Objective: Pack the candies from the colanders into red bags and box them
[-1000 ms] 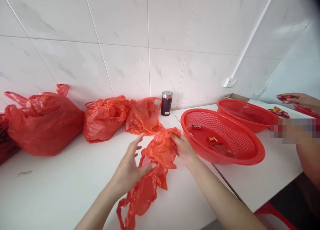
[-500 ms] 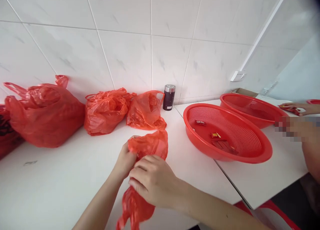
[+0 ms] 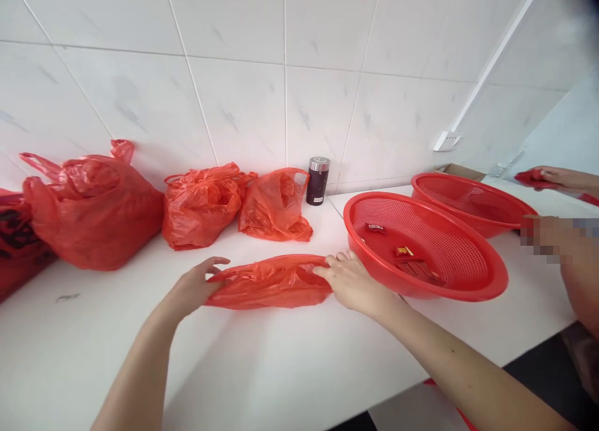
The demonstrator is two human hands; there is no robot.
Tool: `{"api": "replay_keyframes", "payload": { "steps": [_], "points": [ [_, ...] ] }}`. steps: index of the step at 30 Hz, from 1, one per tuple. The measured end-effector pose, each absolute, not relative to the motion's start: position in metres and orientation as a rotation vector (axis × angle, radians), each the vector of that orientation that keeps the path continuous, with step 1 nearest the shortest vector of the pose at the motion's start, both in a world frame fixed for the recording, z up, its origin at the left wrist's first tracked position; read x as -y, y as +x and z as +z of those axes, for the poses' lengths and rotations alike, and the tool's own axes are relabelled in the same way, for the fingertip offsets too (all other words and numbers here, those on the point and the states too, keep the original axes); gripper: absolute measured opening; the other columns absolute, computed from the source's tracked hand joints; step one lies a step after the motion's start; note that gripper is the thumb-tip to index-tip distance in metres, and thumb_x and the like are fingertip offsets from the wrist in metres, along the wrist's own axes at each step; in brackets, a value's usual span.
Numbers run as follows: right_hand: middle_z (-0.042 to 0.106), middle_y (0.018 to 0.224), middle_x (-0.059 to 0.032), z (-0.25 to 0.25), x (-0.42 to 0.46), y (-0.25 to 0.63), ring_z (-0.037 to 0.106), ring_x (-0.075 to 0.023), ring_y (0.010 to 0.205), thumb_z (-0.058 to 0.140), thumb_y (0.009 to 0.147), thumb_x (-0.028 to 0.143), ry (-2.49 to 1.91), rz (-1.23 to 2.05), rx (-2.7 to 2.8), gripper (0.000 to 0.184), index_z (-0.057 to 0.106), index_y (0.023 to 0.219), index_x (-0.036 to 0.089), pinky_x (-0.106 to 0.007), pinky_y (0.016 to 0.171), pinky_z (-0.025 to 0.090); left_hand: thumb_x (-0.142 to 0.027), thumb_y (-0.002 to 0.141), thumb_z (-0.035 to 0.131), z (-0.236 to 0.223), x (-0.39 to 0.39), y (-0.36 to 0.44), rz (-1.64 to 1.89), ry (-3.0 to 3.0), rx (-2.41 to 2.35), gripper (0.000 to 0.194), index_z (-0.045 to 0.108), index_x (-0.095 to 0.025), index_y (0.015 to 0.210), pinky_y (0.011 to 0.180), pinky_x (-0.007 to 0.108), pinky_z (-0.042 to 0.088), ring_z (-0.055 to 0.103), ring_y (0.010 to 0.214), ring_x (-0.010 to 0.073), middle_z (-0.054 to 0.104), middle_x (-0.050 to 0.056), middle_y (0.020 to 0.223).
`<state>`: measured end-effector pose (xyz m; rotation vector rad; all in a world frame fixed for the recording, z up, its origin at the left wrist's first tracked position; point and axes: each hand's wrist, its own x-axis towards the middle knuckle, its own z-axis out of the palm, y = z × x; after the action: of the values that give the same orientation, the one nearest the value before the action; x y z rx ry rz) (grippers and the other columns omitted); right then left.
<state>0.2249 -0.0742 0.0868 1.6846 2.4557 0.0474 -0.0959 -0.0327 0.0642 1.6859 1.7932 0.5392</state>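
Note:
An empty red plastic bag [image 3: 269,283] lies stretched sideways on the white counter [image 3: 262,362]. My left hand [image 3: 194,286] pinches its left end and my right hand [image 3: 349,280] grips its right end, so the bag is pulled flat between them. Just right of my right hand stands a red mesh basket [image 3: 468,287] with a few small red packets [image 3: 409,264] inside.
Three filled red bags [image 3: 93,206] [image 3: 201,203] [image 3: 276,206] sit along the tiled wall, with a dark steel-capped cup [image 3: 317,180] beside them. A second red basket [image 3: 472,203] is behind the first. Another person's arm [image 3: 561,237] and hand [image 3: 556,178] are at the right edge.
The bag was bunched and hanging over the counter edge between my hands; now my hands have moved apart and spread it flat along the counter.

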Motion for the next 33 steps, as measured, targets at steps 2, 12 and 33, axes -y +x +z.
{"api": "replay_keyframes", "payload": {
  "steps": [2, 12, 33],
  "points": [
    [0.064, 0.107, -0.0108, 0.083, 0.073, 0.218, 0.055, -0.0252, 0.099, 0.049, 0.081, 0.004, 1.748, 0.057, -2.558, 0.048, 0.064, 0.121, 0.025, -0.038, 0.086, 0.033, -0.028, 0.075, 0.058, 0.057, 0.038, -0.073, 0.575, 2.024, -1.883, 0.056, 0.054, -0.029, 0.131, 0.077, 0.037, 0.050, 0.062, 0.102, 0.0310, 0.055, 0.011, 0.130],
    [0.060, 0.116, -0.0095, 0.048, 0.081, 0.188, 0.052, -0.0311, 0.109, 0.072, 0.076, 0.031, 1.699, -0.163, -2.744, 0.052, 0.058, 0.126, 0.026, -0.046, 0.096, 0.034, -0.015, 0.072, 0.055, 0.040, 0.049, -0.011, 0.927, 1.565, -1.354, 0.018, 0.070, -0.023, 0.080, 0.076, 0.031, 0.046, 0.060, 0.082, 0.0226, 0.069, 0.003, 0.086],
    [0.064, 0.107, -0.0069, 0.057, 0.089, 0.212, 0.059, -0.0264, 0.102, 0.061, 0.078, 0.023, 1.331, -0.567, -2.677, 0.047, 0.061, 0.124, 0.031, -0.039, 0.087, 0.043, -0.024, 0.089, 0.053, 0.034, 0.024, 0.025, 0.400, 2.879, -1.577, 0.024, 0.071, -0.026, 0.105, 0.109, 0.069, 0.012, 0.034, 0.136, 0.0393, 0.046, 0.008, 0.146]
  ]
}}
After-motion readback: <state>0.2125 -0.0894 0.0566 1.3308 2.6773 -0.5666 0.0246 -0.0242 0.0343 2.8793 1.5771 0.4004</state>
